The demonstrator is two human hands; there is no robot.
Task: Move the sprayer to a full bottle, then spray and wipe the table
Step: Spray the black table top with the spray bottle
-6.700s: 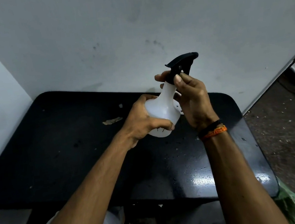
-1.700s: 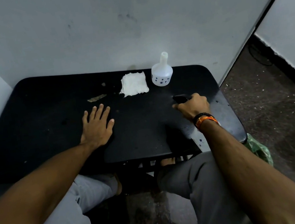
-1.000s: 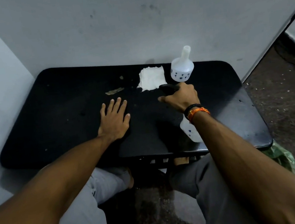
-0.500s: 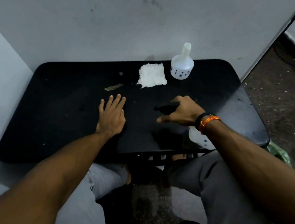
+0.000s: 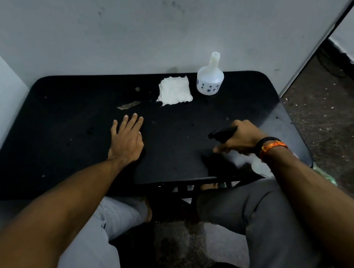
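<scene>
My right hand (image 5: 241,139) grips a white spray bottle (image 5: 261,166) by its neck, low over the front right of the black table (image 5: 68,126). Its black sprayer head (image 5: 222,132) points left; most of the bottle's body is hidden under my wrist. My left hand (image 5: 126,138) rests flat on the table's middle, fingers straight. A second white bottle (image 5: 209,78) with dark dots and no sprayer stands upright at the back right. A folded white cloth (image 5: 174,91) lies just left of it.
A scrap of brownish debris (image 5: 129,105) lies on the table behind my left hand. Grey walls close in the table at the back and left. Speckled floor (image 5: 340,122) lies to the right, and a green bag (image 5: 324,175) shows below the table's right corner.
My right hand has pulled the spray bottle back from near the cloth toward the table's front right. My left hand has stayed flat on the table.
</scene>
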